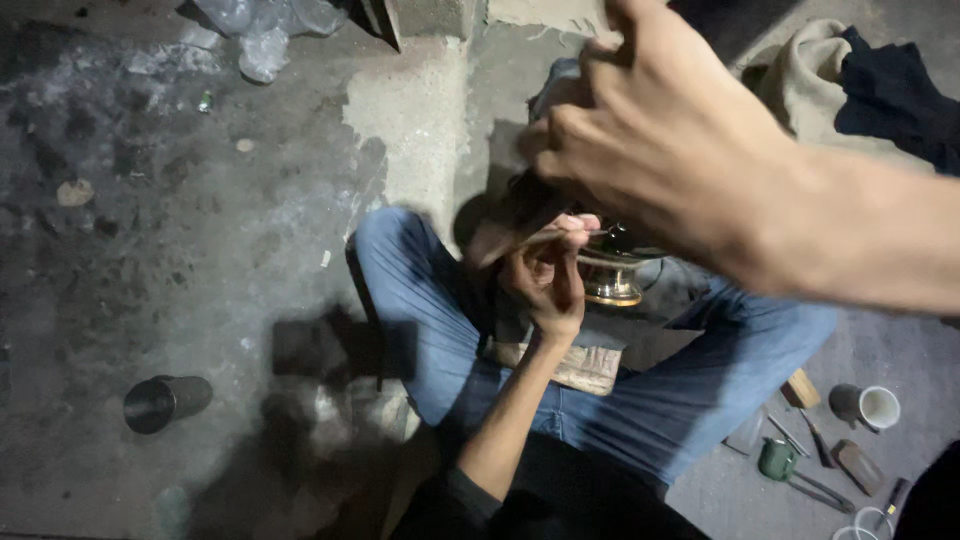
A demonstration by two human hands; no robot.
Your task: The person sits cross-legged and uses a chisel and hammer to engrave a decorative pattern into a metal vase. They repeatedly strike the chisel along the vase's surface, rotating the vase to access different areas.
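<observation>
While pinched in left hand (548, 285), thin tool (590, 233) horizontal, pointing right.

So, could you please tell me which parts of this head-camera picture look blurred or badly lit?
Head view: the right hand looms close, soft with blur; the left hand at the brass-coloured vessel is sharper; the concrete floor is dim, with a dark shadow beside the knee.
</observation>
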